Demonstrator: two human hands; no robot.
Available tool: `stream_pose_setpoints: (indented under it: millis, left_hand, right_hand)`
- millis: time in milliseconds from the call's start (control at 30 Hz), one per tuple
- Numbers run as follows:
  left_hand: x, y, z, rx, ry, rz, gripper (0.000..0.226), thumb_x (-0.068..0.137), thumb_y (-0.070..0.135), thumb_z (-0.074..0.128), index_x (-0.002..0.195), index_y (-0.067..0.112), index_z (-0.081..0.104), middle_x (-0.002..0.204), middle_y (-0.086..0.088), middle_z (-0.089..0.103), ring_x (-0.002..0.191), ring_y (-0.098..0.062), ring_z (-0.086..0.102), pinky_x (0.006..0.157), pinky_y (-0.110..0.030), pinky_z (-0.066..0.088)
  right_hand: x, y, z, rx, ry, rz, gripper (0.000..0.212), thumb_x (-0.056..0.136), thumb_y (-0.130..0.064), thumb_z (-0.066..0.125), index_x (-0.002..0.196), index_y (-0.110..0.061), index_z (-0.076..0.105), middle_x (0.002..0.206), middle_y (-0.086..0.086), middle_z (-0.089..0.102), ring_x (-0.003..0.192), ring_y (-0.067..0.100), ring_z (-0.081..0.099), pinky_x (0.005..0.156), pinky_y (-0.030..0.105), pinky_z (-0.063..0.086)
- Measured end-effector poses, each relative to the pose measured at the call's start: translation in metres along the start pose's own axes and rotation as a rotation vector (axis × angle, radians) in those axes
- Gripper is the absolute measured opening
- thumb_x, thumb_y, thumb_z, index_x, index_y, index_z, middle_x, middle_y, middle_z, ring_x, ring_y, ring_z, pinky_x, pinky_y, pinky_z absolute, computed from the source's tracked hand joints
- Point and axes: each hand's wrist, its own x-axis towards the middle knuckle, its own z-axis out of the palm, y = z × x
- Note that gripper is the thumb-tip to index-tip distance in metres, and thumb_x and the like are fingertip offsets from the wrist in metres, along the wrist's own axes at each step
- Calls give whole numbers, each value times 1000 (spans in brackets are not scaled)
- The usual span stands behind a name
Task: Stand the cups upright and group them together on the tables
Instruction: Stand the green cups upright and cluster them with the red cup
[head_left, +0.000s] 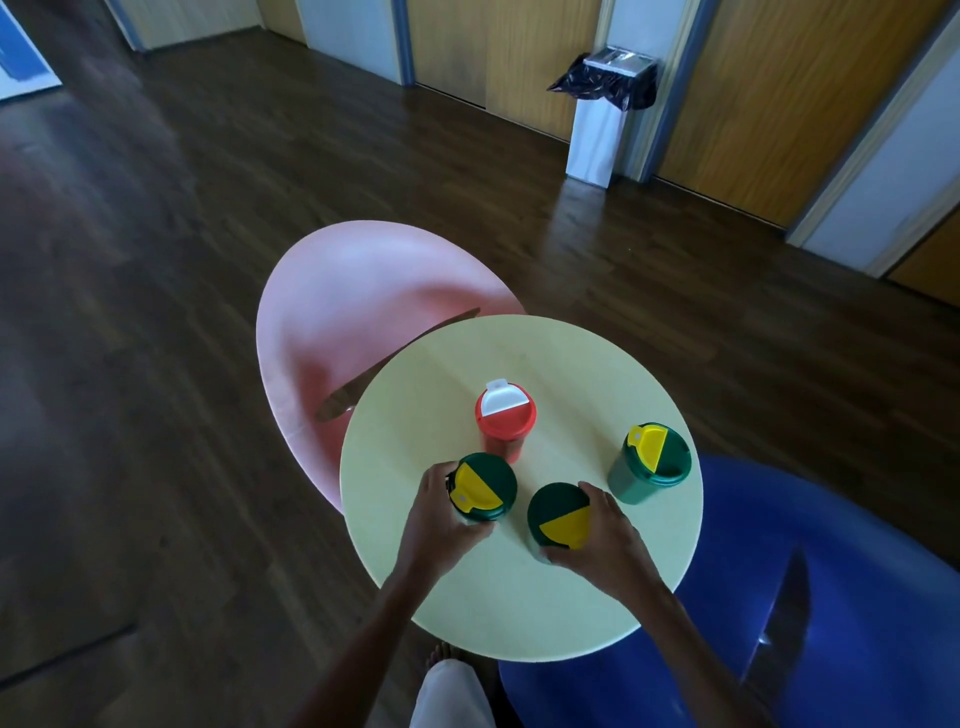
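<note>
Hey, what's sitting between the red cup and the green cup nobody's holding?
Nothing: in the head view, only bare yellow table lies between the red cup and the free green cup.

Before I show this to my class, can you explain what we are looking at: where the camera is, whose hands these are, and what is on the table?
There is no machine here. A person wears one wide-angle camera on the head, looking forward and down, so you see their own arms reaching in from below. On the round pale table stand four lidded cups, all upright: a red cup with a white flap, and three green ones with yellow flaps. The left hand grips the left green cup; the right hand grips the middle green cup. The third green cup stands apart near the right edge, untouched. A pink chair and a blue chair flank the table.
</note>
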Motion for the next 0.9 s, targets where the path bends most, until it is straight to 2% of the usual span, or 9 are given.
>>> stream_pose_setpoints:
  millis: [167,267,433,533,633,700,800,900]
  left_hand:
    - [5,9,9,-10,10,1,75,51,25,86,114,24,45,109,10,51,91,-2,50,67,-3,39]
    - [9,10,13,-33,13,14,77,51,26,86,117,22,46,110,9,52,97,-4,51,71,-1,40]
    - [15,3,14,-53,0,17,79,49,29,86,117,26,45,112,8,54,102,-8,55,81,-22,51]
    - [20,4,12,-44,-29,36,80,50,29,86,118,24,43,112,7,52,103,-9,53,81,-21,50]
    - [22,4,11,-33,-57,34,79,52,25,86,118,22,43,113,6,50,102,-8,52,77,-12,45]
    - [21,2,10,-20,-71,37,82,52,27,86,120,22,41,116,5,50,102,-7,51,78,-15,47]
    - [19,-1,9,6,-95,44,86,54,30,85,126,19,39,121,3,47,106,-10,50,85,-24,49]
    - [17,-4,10,-12,-101,27,91,56,33,85,131,20,35,126,3,46,111,-11,49,90,-26,49]
  right_hand:
    - [18,-1,-10,71,22,-34,99,64,-42,82,143,-18,27,142,3,42,125,24,46,97,36,43]
    - [31,0,-16,114,-14,-43,99,62,-38,83,143,-19,29,142,3,42,125,22,45,98,35,43]
    - [44,2,-21,148,-93,-67,97,61,-34,83,142,-24,30,140,-2,41,123,17,43,99,33,41]
    - [47,3,-21,156,-108,-73,97,61,-34,84,142,-25,30,139,-2,40,122,17,43,98,33,42]
    - [47,5,-19,164,-115,-74,98,62,-36,83,142,-26,27,137,-1,38,121,18,42,95,31,42]
    - [46,6,-18,161,-123,-80,99,63,-37,82,144,-27,24,138,-1,37,122,17,41,93,29,40]
    - [44,9,-16,164,-135,-81,104,64,-41,81,146,-26,19,143,-1,33,128,18,39,98,31,40]
    - [41,11,-15,165,-132,-72,107,67,-41,80,148,-24,14,149,0,27,133,19,35,101,33,38]
